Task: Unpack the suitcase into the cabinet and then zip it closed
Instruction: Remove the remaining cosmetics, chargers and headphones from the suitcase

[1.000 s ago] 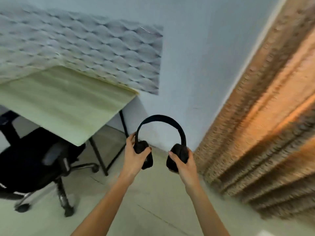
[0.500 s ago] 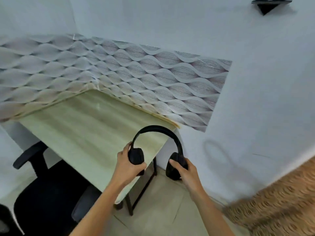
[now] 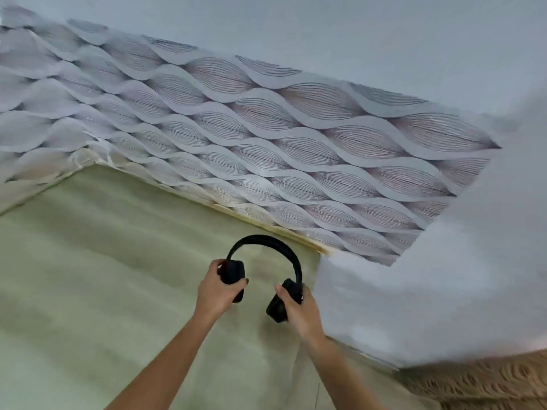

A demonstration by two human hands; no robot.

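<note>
Headphones (image 3: 266,239), black and of the over-ear kind, sit just below the centre of the frame, held upright with the headband arching upward and the two cups hanging below it. The left hand (image 3: 217,291) grips the left ear cup (image 3: 233,272), fingers curled round its far side and thumb lying across the near face. The right hand (image 3: 299,309) grips the right ear cup (image 3: 279,303) in the same way, slightly lower in the frame, so that the headphones tilt a little down toward the right. Both bare forearms reach in from the bottom edge.

Behind the headphones a pale green wood-grain desk (image 3: 103,276) fills the lower left of the frame; whether the cups touch its top cannot be told. The desk's far edge meets a band of grey wave-patterned wallpaper (image 3: 266,143) that runs from the upper left down toward the right. A plain pale wall (image 3: 414,276) lies above the wallpaper and to its right, beside the desk's right end. A brown patterned surface (image 3: 488,383), blurred, occupies the lower right corner.
</note>
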